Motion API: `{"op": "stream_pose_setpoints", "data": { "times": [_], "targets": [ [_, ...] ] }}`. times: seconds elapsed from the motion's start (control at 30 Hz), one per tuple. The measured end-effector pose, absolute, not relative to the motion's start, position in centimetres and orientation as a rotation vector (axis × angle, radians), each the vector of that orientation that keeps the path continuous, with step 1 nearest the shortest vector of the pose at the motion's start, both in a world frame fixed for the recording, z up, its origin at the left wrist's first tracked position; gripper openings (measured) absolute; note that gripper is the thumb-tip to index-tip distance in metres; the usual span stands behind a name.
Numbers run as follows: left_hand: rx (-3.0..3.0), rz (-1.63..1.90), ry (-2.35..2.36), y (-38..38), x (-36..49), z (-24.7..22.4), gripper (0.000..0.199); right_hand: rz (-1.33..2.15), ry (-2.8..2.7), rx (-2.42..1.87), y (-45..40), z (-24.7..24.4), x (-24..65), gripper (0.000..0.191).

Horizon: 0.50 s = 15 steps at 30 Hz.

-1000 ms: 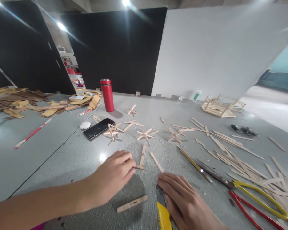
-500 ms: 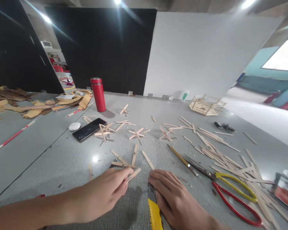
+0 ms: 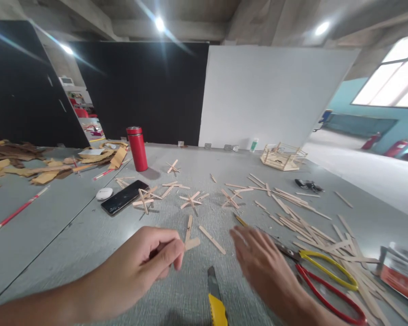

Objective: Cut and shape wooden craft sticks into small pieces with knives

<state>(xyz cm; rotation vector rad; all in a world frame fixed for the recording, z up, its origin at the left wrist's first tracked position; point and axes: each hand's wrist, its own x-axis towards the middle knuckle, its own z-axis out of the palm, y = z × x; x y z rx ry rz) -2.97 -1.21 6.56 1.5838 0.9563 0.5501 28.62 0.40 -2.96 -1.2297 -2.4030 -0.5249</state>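
My left hand point(image 3: 153, 258) is closed, pinching a short wooden stick point(image 3: 192, 244) whose end sticks out to the right of the fingertips. Just behind it, another stick point(image 3: 189, 226) lies on the table, and one more loose stick point(image 3: 212, 240) rests between my hands. My right hand point(image 3: 258, 258) is slightly blurred, palm down with fingers stretched out, beside the scissors point(image 3: 289, 251) and partly over the yellow-handled tool point(image 3: 241, 220). Between my hands at the front lies a yellow utility knife point(image 3: 216, 308), untouched.
Crossed-stick pieces point(image 3: 191, 199) stand mid-table. A black phone point(image 3: 124, 198), white case point(image 3: 104, 194) and red bottle point(image 3: 137, 149) are at left. Many loose sticks point(image 3: 306, 226) and a clear container point(image 3: 403, 274) lie right; a small wooden frame point(image 3: 282, 157) sits at the back.
My right hand has lifted off the knife and loose stick and moved right, its fingers spreading. My left hand has turned and risen slightly, still pinching the stick. The view has tilted up.
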Motion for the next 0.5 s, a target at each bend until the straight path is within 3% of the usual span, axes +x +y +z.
{"op": "stream_pose_setpoints", "data": {
  "times": [0.17, 0.43, 0.5],
  "targets": [
    [1.458, 0.677, 0.869, -1.9, -2.9, 7.2, 0.033, -0.638, -2.334, -1.464, 3.4, -2.5, 31.8, 0.032],
    [1.395, 0.74, 0.688, -2.1, -2.0, 8.3, 0.028, -0.357, -2.164, -1.51, 3.8, -0.9, 30.8, 0.014],
    [1.373, 0.768, 0.693, -1.9, -1.8, 8.3, 0.03, -0.262, -2.09, -1.503, 3.1, 0.8, 30.4, 0.029]
  ]
}}
